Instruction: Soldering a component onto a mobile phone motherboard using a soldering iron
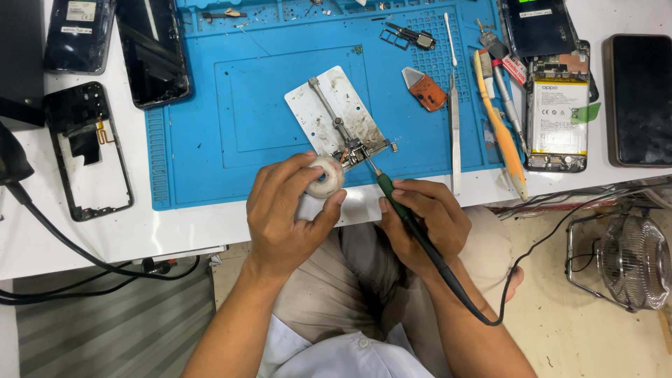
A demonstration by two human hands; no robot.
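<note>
Working at the blue mat's (210, 91) near edge, soldering iron (392, 199) beside white reel (324, 176).

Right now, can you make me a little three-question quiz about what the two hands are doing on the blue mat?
1. True or false: the right hand holds a soldering iron with a green grip.
2. What does the left hand hold? A) the small white round spool B) the tweezers C) the yellow toothbrush
3. Fill in: the iron's tip meets a small part clamped on the metal ____.

Key
1. True.
2. A.
3. Holder plate, lying on the blue mat.
</note>
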